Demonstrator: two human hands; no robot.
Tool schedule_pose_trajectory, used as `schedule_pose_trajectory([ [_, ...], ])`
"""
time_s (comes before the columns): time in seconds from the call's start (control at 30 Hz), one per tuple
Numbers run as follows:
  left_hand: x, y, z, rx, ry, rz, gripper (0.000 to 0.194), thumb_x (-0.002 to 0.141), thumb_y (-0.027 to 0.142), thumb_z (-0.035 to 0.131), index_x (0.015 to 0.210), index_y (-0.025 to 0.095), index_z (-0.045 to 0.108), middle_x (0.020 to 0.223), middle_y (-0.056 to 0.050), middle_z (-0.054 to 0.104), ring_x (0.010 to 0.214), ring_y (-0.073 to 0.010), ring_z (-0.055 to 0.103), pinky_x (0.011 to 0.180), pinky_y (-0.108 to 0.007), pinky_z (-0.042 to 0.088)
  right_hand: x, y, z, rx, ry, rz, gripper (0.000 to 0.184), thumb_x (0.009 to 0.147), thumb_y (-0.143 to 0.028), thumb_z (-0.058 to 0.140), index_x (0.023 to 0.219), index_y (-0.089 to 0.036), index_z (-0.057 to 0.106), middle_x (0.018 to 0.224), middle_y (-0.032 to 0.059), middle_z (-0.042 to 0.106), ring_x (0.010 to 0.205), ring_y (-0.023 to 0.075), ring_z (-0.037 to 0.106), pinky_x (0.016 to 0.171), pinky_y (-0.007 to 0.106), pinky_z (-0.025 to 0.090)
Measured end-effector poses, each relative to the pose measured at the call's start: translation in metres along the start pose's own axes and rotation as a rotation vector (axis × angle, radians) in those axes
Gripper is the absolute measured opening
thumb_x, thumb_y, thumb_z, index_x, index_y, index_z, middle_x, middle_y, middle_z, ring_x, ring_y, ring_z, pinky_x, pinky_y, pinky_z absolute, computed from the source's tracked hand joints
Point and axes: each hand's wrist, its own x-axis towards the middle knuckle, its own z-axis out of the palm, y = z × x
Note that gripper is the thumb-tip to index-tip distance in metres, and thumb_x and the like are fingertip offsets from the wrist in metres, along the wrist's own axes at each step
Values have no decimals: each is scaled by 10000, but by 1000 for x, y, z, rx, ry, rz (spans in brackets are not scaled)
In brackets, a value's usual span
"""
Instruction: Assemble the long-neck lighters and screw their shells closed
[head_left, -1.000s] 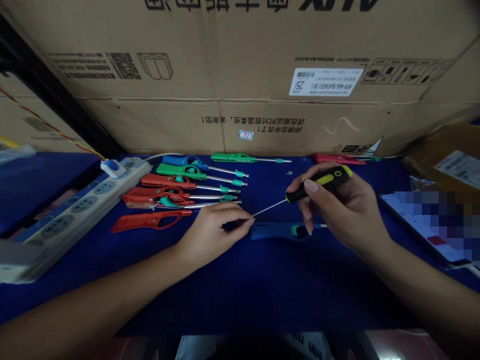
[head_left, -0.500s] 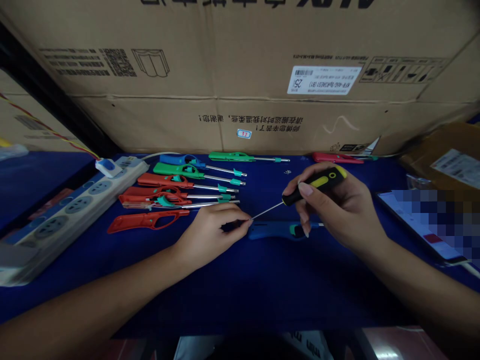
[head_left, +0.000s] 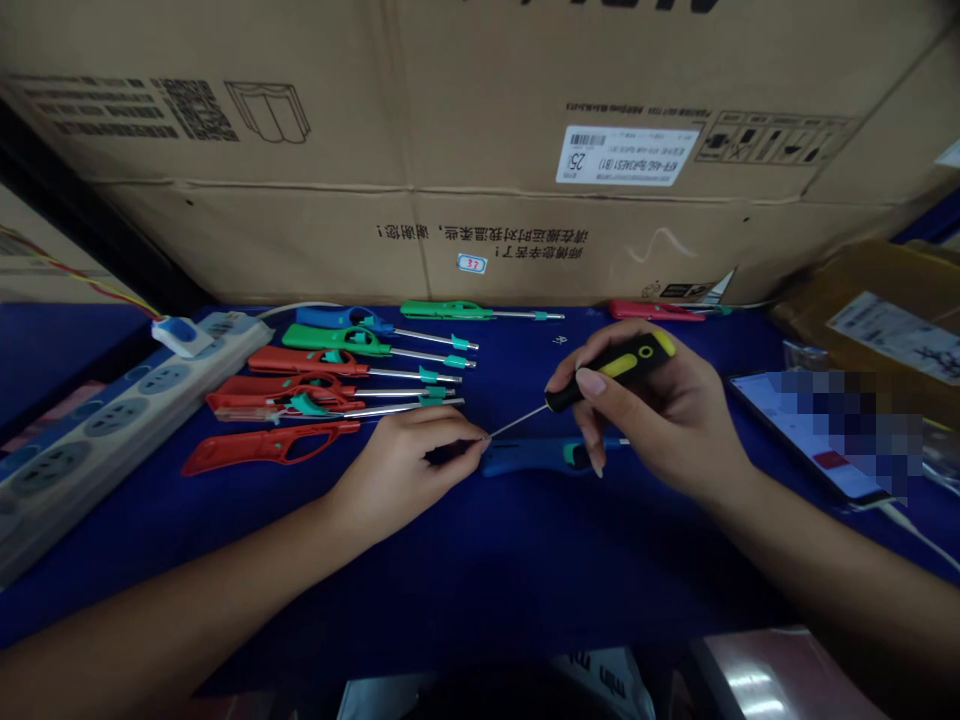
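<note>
With the blue lighter [head_left: 525,457] taken as the middle of the dial and twelve on the far side, it lies flat on the counter [head_left: 480,560], butt toward nine, its green trigger and a glimpse of metal tube toward three. At two o'clock the right hand [head_left: 664,410] has its grip wrapped around the black-and-yellow handle of a screwdriver [head_left: 619,365], thumb along the near side; the thin shaft slants down toward eight, above the lighter. At nine the left hand [head_left: 412,450] has its grip pinched together, thumb and forefinger meeting at the shaft's tip; whether they hold the tip itself or some tiny part is too small to tell. At ten lies a row of lighters [head_left: 334,340], blue, green and red, tubes pointing roughly toward three, with a red handle shell [head_left: 270,447] nearest. A power strip [head_left: 135,400] runs along farther out at nine. A green lighter [head_left: 450,310] lies at eleven and a red lighter [head_left: 656,311] at one, both near the cardboard box [head_left: 420,240] standing at twelve. A phone [head_left: 787,430] lies at three, and a brown package [head_left: 825,290] sits beyond it at two.
</note>
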Motion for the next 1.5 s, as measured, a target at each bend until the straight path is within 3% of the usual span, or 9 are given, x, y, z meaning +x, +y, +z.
schedule_pose_trajectory([
  [1.5, 0, 3, 2, -13, -14, -12, 90, 914, 123, 674, 931, 151, 758, 838, -26, 732, 745, -115, 692, 701, -219, 545, 0, -4, 0, -39, 15, 30, 149, 927, -300, 696, 951, -217, 575, 896, 27, 722, 462, 74, 575, 368, 208, 532],
])
